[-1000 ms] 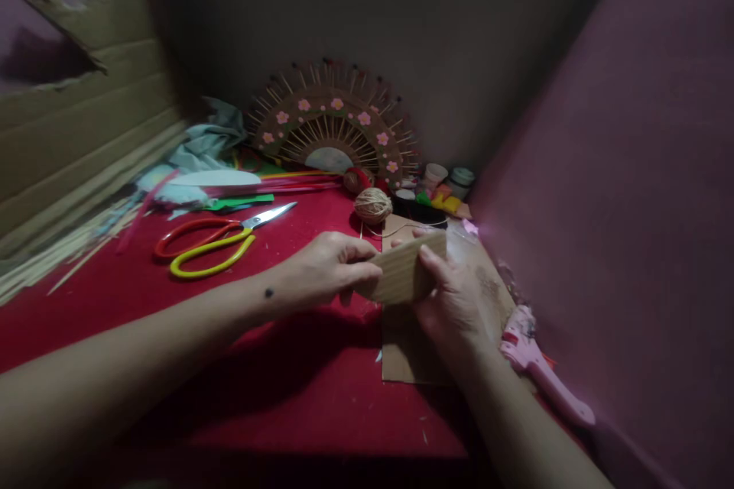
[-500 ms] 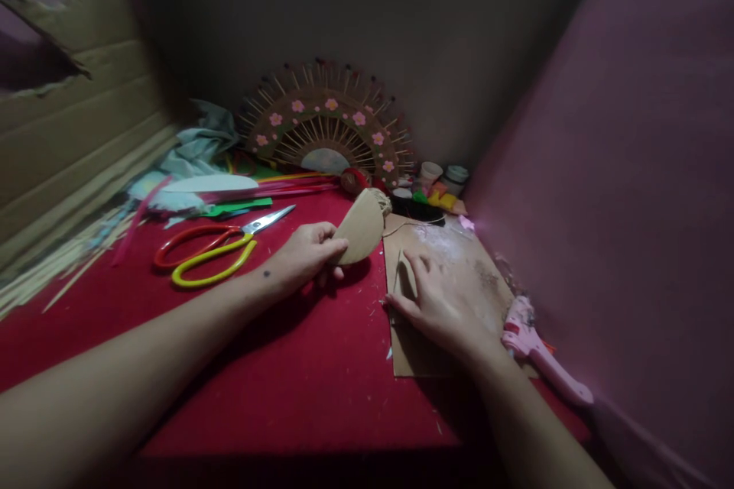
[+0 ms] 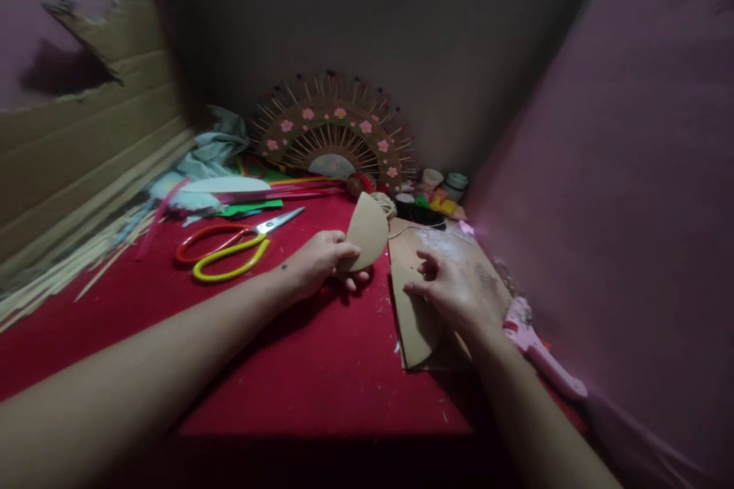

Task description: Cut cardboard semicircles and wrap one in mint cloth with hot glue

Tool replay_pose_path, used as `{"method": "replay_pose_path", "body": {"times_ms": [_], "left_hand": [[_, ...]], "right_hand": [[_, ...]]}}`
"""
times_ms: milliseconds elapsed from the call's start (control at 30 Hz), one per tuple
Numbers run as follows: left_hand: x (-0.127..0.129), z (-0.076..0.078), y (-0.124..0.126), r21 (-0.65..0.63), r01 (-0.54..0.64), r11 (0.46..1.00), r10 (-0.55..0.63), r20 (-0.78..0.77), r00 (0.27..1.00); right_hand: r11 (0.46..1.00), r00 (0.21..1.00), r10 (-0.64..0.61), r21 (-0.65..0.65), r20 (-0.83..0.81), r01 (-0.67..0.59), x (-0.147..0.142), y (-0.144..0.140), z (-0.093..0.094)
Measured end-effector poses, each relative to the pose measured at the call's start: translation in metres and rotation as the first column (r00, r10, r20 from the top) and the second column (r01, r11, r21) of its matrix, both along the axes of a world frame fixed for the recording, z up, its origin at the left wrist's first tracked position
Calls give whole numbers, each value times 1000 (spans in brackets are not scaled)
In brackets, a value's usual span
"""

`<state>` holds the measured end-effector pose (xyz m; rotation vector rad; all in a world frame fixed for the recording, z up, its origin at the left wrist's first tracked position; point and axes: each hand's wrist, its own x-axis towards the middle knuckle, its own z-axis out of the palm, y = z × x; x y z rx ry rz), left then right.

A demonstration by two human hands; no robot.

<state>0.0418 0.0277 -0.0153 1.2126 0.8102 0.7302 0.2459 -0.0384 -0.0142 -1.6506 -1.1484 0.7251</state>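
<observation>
Half-round cardboard piece point(image 3: 367, 231) pinched upright in left hand point(image 3: 321, 263) above red table point(image 3: 298, 367). Flat cardboard sheet point(image 3: 416, 317) pressed down by right hand point(image 3: 450, 294), fingers loosely curled. Scissors point(image 3: 232, 248) well apart.

You've got a red-covered table point(image 3: 298, 367) here, pretty cluttered: orange-and-yellow scissors point(image 3: 229, 248) lie left of centre, a brown cardboard sheet point(image 3: 421, 321) sits to the right with a pink glue gun point(image 3: 539, 351) just beside it, and a pile of thin sticks point(image 3: 74, 267) runs along the left edge.

Left hand point(image 3: 321, 260) pinching cardboard semicircle point(image 3: 365, 232); right hand point(image 3: 450, 292) on cardboard sheet point(image 3: 416, 321).
</observation>
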Motion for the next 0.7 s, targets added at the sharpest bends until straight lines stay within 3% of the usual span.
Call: {"method": "replay_pose_path", "body": {"times_ms": [100, 200, 433, 533, 700], "left_hand": [[1, -3, -2, -8, 42, 999, -41, 18, 999], [2, -3, -4, 18, 50, 999, -51, 46, 998], [1, 4, -8, 40, -84, 996, 76, 156, 985], [1, 2, -8, 36, -30, 999, 24, 156, 987], [4, -5, -8, 35, 106, 994, -110, 190, 976]], "right_hand": [[999, 968, 38, 10, -249, -36, -10, 0, 9], [991, 904, 103, 120, -414, -58, -18, 6, 18], [926, 807, 244, 376, -537, -29, -20, 34, 32], [916, 781, 236, 401, -579, 21, -24, 38, 28], [909, 804, 192, 411, -563, 71, -29, 35, 20]]}}
